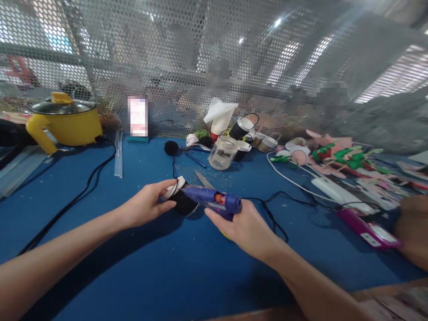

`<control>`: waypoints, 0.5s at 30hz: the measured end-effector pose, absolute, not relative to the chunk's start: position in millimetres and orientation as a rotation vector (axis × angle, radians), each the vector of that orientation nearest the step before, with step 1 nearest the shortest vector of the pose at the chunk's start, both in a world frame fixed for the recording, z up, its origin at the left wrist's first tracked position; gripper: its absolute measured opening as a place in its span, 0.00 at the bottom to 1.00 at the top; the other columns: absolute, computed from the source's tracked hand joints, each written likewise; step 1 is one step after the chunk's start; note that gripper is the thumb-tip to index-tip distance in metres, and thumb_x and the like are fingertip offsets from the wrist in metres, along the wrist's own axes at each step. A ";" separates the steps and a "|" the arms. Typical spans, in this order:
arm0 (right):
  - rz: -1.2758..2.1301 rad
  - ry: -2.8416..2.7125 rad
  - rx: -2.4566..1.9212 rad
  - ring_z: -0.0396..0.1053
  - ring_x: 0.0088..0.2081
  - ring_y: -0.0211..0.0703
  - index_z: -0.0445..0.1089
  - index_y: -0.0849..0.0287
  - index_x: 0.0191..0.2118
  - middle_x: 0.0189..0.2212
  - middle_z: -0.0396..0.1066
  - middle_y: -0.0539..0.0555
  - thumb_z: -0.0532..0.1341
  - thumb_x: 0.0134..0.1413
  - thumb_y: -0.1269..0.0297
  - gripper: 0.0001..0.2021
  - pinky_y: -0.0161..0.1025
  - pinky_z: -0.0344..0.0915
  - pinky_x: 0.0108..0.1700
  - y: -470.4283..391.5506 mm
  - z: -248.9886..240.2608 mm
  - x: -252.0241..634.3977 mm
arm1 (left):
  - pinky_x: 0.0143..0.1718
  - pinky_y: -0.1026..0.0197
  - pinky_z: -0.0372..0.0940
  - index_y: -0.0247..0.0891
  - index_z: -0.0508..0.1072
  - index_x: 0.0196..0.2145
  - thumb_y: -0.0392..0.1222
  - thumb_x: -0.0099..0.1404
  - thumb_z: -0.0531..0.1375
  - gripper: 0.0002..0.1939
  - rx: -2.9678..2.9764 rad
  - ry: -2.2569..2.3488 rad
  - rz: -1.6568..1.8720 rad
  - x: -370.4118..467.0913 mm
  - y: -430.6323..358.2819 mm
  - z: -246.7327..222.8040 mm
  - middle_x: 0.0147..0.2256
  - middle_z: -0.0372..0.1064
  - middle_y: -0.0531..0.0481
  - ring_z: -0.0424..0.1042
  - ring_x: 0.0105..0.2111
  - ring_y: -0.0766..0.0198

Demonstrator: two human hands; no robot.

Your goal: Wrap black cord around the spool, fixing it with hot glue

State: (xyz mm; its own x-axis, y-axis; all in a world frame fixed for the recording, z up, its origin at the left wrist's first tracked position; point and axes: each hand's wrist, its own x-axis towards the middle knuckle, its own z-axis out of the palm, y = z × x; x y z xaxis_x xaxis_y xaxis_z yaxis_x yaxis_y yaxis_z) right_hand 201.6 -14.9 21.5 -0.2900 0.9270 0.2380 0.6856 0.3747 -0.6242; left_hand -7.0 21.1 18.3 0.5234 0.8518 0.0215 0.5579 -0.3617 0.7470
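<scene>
My left hand [149,203] grips a paper cup [185,205] by its white rim; the cup is tilted and its side is wrapped in black yarn. A strand runs from the cup to a black yarn ball [171,147] farther back. My right hand [252,227] is closed around a dark blue glue gun [202,196] with an orange part near its rear and a small red light. Its nozzle points left at the cup's wrapped side; whether they touch I cannot tell. Behind the gun, a scissor blade [204,180] shows, its handles mostly hidden.
A yellow pot [72,127], a lit phone [137,117] and clear glue sticks [119,154] are at left. Behind my hands stand a plastic jar [221,156] and yarn-wrapped cups [241,128]. Paper flowers [341,156], cords and a purple device [369,229] lie right, near another person's arm.
</scene>
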 end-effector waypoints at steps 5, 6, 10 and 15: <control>0.568 -2.041 -1.455 0.64 0.24 0.38 0.67 0.60 0.29 0.22 0.69 0.51 0.55 0.48 0.61 0.09 0.35 0.61 0.28 -7.5 20.8 207.3 | 0.39 0.61 0.60 0.33 0.61 0.48 0.37 0.56 0.53 0.20 2.056 1.137 0.553 -7.6 21.9 17.7 0.39 0.70 0.47 0.68 0.37 0.61; 0.565 -2.036 -1.471 0.64 0.24 0.38 0.68 0.60 0.29 0.22 0.69 0.52 0.55 0.48 0.60 0.09 0.35 0.61 0.27 -6.3 20.6 207.8 | 0.39 0.61 0.60 0.33 0.61 0.48 0.38 0.56 0.53 0.20 2.052 1.153 0.553 -7.7 21.9 17.7 0.39 0.70 0.47 0.68 0.37 0.61; 0.551 -2.028 -1.510 0.63 0.21 0.38 0.68 0.61 0.28 0.20 0.68 0.52 0.54 0.47 0.59 0.10 0.34 0.59 0.23 -3.4 22.4 208.2 | 0.39 0.61 0.60 0.34 0.60 0.49 0.39 0.56 0.53 0.21 2.058 1.158 0.544 -8.3 21.9 17.8 0.39 0.70 0.48 0.68 0.38 0.60; 0.569 -2.036 -1.468 0.64 0.21 0.38 0.67 0.61 0.26 0.16 0.65 0.50 0.54 0.48 0.62 0.09 0.33 0.59 0.22 -2.3 26.9 206.8 | 0.39 0.61 0.61 0.34 0.60 0.49 0.40 0.56 0.53 0.22 2.088 1.144 0.553 -9.9 23.7 15.2 0.37 0.71 0.49 0.68 0.37 0.60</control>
State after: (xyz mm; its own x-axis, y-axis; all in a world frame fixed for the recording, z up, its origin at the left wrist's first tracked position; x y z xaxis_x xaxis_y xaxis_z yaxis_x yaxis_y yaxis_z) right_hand 206.8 -2.3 26.9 -0.2435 0.9506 0.1926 0.7129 0.3100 -0.6290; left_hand -9.9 23.7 15.2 0.5229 0.8514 0.0407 0.5608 -0.3796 0.7358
